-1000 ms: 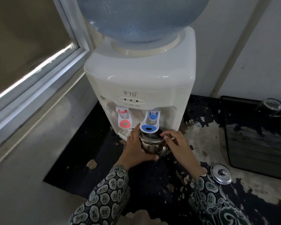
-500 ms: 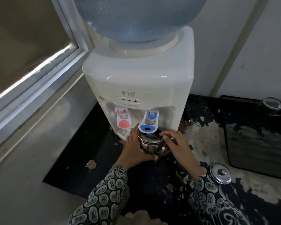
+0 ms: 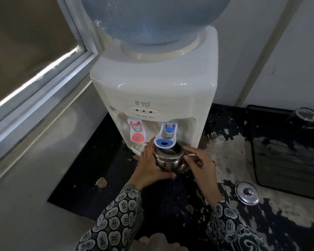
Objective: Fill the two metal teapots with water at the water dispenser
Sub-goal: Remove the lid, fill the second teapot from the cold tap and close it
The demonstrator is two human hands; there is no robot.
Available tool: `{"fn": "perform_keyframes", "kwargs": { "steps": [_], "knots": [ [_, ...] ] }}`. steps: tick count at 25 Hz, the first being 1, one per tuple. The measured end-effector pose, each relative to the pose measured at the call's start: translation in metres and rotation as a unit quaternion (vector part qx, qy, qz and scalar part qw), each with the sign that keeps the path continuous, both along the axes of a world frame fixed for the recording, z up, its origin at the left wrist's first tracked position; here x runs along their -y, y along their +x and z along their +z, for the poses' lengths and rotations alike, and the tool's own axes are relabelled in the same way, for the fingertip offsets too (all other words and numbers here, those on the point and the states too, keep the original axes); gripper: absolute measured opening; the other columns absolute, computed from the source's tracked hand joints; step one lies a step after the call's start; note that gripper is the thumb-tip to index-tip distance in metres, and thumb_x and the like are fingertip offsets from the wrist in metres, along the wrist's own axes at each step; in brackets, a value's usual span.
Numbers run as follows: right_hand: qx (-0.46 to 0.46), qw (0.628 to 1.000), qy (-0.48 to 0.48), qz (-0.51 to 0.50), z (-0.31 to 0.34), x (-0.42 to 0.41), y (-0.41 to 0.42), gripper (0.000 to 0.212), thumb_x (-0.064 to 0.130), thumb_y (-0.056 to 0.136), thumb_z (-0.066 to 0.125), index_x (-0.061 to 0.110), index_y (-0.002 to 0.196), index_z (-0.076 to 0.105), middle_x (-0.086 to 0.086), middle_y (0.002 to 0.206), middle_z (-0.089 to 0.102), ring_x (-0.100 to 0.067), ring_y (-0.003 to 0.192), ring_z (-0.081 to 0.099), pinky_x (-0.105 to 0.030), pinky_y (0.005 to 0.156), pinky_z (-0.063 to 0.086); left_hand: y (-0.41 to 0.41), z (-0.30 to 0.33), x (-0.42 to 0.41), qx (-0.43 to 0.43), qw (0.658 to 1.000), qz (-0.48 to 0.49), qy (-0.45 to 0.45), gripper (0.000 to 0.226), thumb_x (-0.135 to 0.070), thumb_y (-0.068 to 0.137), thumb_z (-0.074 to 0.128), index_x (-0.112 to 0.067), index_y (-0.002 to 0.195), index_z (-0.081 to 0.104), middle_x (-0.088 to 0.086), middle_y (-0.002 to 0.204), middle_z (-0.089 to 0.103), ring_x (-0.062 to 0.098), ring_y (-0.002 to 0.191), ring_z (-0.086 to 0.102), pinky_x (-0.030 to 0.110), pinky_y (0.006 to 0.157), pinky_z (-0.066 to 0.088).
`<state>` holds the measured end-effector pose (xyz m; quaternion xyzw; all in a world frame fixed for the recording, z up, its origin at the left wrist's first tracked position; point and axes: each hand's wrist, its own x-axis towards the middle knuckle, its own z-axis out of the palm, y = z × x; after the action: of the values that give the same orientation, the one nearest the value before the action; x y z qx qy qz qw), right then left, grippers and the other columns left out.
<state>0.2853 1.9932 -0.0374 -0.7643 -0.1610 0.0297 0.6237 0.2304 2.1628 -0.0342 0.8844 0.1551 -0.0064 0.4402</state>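
Bench (image 3: 170,211): dark, peeling surface, window ledge along its left edge, wall behind. Open room lies left of the water dispenser (image 3: 152,87) and toward the near edge. Dispenser sits at the back, bottle on top. Black tray (image 3: 286,160) at right, near the right edge. Metal teapot (image 3: 168,161), open-topped, stands directly under the blue tap lever (image 3: 164,137). Left hand (image 3: 150,165) wraps the pot's left side and base. Right hand (image 3: 200,166) closes on the pot's right side. Loose lid (image 3: 246,192) lies right, apart.
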Motion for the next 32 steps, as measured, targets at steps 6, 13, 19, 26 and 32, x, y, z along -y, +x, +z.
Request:
{"fn": "perform_keyframes", "kwargs": {
  "steps": [6, 13, 19, 26, 32],
  "knots": [
    [0.007, 1.0, -0.015, 0.002, 0.002, 0.0, 0.001, 0.044, -0.002, 0.082, 0.061, 0.038, 0.099, 0.06, 0.011, 0.098, 0.064, -0.002, 0.077, 0.061, -0.004, 0.069, 0.045, 0.0, -0.001, -0.001, -0.003, 1.0, -0.001, -0.001, 0.131, -0.042, 0.046, 0.088, -0.027, 0.146, 0.005, -0.006, 0.149, 0.019, 0.016, 0.138, 0.019, 0.038, 0.116, 0.023],
    [0.01, 1.0, -0.014, -0.007, 0.002, -0.002, 0.0, 0.043, -0.008, 0.082, 0.057, 0.03, 0.102, 0.062, 0.008, 0.1, 0.064, 0.004, 0.082, 0.06, -0.003, 0.071, 0.044, 0.0, 0.0, 0.0, -0.002, 1.0, 0.001, -0.006, 0.13, -0.042, 0.045, 0.088, -0.026, 0.145, 0.007, -0.004, 0.149, 0.02, 0.017, 0.139, 0.02, 0.044, 0.115, 0.026],
    [0.0, 1.0, -0.019, -0.006, 0.002, -0.001, 0.001, 0.044, -0.009, 0.082, 0.055, 0.029, 0.103, 0.062, 0.007, 0.101, 0.064, 0.003, 0.08, 0.06, -0.005, 0.071, 0.045, 0.0, 0.001, 0.0, 0.004, 1.0, -0.001, -0.014, 0.129, -0.039, 0.045, 0.088, -0.026, 0.145, 0.007, -0.004, 0.149, 0.021, 0.017, 0.139, 0.021, 0.044, 0.115, 0.027],
    [-0.042, 0.999, 0.015, -0.02, 0.018, -0.002, -0.001, 0.028, -0.001, 0.088, 0.05, 0.021, 0.095, 0.064, 0.0, 0.091, 0.065, 0.002, 0.067, 0.058, -0.007, 0.055, 0.046, 0.0, 0.0, 0.0, 0.007, 0.999, -0.004, -0.034, 0.13, -0.035, 0.045, 0.09, -0.023, 0.145, 0.007, -0.002, 0.148, 0.026, 0.016, 0.138, 0.028, 0.042, 0.113, 0.031],
    [-0.057, 0.995, 0.075, 0.013, 0.057, -0.009, -0.005, 0.038, 0.035, 0.091, 0.047, 0.006, 0.07, 0.061, -0.001, 0.058, 0.055, -0.01, 0.051, 0.048, -0.019, 0.046, 0.039, 0.001, -0.002, 0.0, 0.014, 0.999, -0.013, -0.037, 0.129, -0.035, 0.045, 0.089, -0.019, 0.144, 0.009, 0.0, 0.146, 0.028, 0.018, 0.136, 0.032, 0.043, 0.112, 0.034]
  ]
}}
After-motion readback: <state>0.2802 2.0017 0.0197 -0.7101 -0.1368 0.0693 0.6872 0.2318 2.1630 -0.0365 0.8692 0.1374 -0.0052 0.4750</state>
